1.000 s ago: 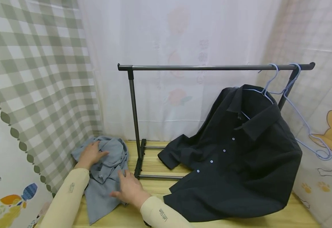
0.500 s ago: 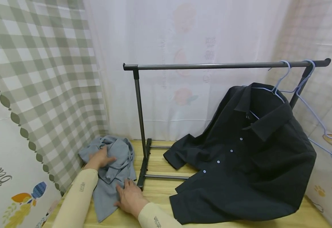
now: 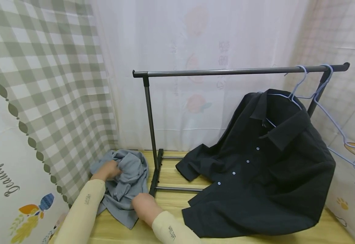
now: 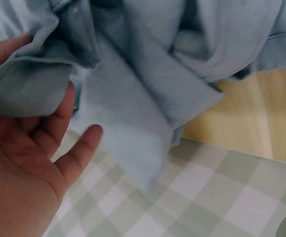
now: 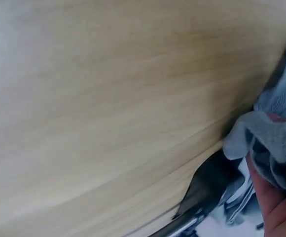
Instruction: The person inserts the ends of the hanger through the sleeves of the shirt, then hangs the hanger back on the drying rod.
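Observation:
A crumpled blue-grey shirt (image 3: 133,171) lies bunched on the wooden tabletop at the left. My left hand (image 3: 109,170) is over its left side, and in the left wrist view its fingers and thumb hold a fold of the cloth (image 4: 29,86). At the shirt's front right edge, my right hand (image 3: 146,206) is curled. The right wrist view shows a bunched piece of the same shirt (image 5: 273,143) gripped between its fingers and thumb. Much of the shirt's shape is hidden in its folds.
A dark metal garment rack (image 3: 226,72) stands right beside the shirt. From its right end hang a black shirt (image 3: 256,189) on a hanger and a bare light-blue wire hanger (image 3: 337,125). Checked cloth (image 3: 64,84) borders the left side; a white curtain (image 3: 171,34) closes the back.
Both hands have gone from spread fingers on the shirt to holding its cloth. The shirt's front end has drawn up and shifted right. The view has swung slightly left.

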`<state>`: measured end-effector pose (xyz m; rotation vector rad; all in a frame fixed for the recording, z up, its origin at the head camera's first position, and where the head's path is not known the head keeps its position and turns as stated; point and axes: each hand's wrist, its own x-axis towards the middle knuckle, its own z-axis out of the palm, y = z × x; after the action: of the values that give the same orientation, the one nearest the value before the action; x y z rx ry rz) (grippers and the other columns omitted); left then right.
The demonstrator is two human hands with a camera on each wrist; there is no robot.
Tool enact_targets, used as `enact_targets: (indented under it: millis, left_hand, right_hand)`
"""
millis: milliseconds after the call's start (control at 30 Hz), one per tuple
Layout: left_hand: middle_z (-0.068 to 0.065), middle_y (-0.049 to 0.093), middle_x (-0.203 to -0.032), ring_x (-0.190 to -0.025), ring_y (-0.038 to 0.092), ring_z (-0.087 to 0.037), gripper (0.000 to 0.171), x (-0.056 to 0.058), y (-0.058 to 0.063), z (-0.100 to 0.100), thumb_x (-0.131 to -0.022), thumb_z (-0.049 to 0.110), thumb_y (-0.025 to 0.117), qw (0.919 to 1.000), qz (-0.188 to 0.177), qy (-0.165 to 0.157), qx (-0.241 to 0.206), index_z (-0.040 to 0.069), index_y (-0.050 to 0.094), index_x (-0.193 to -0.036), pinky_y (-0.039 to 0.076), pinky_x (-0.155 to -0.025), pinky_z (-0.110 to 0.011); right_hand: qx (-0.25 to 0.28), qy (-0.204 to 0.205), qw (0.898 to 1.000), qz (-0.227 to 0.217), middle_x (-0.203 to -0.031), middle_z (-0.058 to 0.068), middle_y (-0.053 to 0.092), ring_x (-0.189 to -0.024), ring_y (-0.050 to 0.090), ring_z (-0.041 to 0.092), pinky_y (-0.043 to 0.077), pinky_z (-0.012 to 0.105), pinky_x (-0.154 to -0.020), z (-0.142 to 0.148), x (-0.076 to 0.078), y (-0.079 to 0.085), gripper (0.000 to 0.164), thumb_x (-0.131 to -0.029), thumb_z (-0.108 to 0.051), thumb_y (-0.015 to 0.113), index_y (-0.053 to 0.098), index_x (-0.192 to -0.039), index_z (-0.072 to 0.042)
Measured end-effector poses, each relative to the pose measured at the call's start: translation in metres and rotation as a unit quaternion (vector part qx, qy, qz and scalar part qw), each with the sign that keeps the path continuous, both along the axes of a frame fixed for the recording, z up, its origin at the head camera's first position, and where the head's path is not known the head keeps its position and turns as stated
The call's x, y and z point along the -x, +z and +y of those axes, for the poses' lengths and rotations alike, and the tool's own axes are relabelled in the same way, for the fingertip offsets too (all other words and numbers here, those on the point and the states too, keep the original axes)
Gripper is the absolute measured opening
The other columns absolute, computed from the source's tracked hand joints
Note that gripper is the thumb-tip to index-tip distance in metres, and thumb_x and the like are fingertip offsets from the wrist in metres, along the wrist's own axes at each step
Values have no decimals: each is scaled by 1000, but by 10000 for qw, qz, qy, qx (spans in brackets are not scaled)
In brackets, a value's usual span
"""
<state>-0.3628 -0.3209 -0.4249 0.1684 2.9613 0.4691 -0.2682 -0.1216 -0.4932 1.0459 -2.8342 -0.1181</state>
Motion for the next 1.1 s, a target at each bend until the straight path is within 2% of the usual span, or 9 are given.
enact_targets:
  millis: [133,200,267,367,433,533,767,900,1100]
  left_hand:
    - [-25,61,-88,-78,60,-38,21,-3,11,-2,-94,12,53,9980,397,-1,-499,-8,61,-91,47,-69,-45]
    - [-13,53,-69,-59,50,-27,23,-4,16,-3,-93,10,49,9939,690,-13,-862,4,51,-72,41,-57,-38]
    - [-4,42,-59,-51,39,-19,30,-5,24,-3,-94,11,47,9891,918,57,-1151,11,41,-65,35,-51,-33]
    - [0,36,-57,-49,33,-15,32,-7,39,0,-97,13,44,9826,1028,169,-1540,14,36,-66,32,-49,-31]
    - [0,34,-57,-49,33,-15,32,-9,50,4,-99,16,44,9800,1010,264,-1694,13,35,-68,32,-49,-32]
    - [0,33,-59,-51,33,-16,33,-13,63,15,-100,21,45,9767,1045,270,-1853,13,35,-70,33,-51,-33]
    - [0,32,-60,-52,31,-17,34,-20,89,63,-96,18,51,9670,1555,-299,-1997,14,33,-66,31,-51,-32]
    - [2,31,-60,-52,31,-16,34,-24,103,100,-93,17,55,9566,1719,-625,-2267,14,33,-67,30,-51,-31]
    - [2,37,-66,-60,39,-17,30,-28,120,154,-92,17,58,9383,1849,-1206,-2661,14,39,-70,32,-55,-31]
  right_hand:
    - [448,230,9987,-11,-69,-7,64,-67,61,7,49,22,-62,14,5,9,18,-89,-13,73,71,-73,-22]
    - [893,328,9955,-28,-60,-8,55,-59,53,4,44,20,-56,21,9,17,26,-88,-7,70,63,-66,-20]
    - [1464,327,9886,-105,-62,-8,59,-59,55,4,44,18,-56,30,14,29,23,-84,-1,67,67,-70,-19]
    - [2347,127,9708,-489,-63,-4,60,-56,47,5,38,18,-53,47,22,46,24,-83,4,62,71,-74,-16]
    - [2865,-213,9547,-779,-79,0,72,-65,58,6,43,18,-58,59,26,57,24,-85,3,63,79,-90,-15]
    - [3487,-702,9280,-1113,-87,1,73,-68,61,9,44,21,-60,78,31,68,22,-86,2,64,79,-93,-13]
    - [4551,-1372,8668,-1511,-90,0,73,-72,62,14,48,30,-66,130,40,90,18,-89,-4,65,79,-96,-14]
    - [4876,-1573,8486,-1315,-97,3,73,-84,66,20,53,37,-77,164,47,103,19,-89,-6,65,79,-100,-13]
    - [5098,-2052,8326,-690,-102,8,74,-94,66,25,52,41,-82,211,61,124,23,-84,-7,64,80,-101,-10]
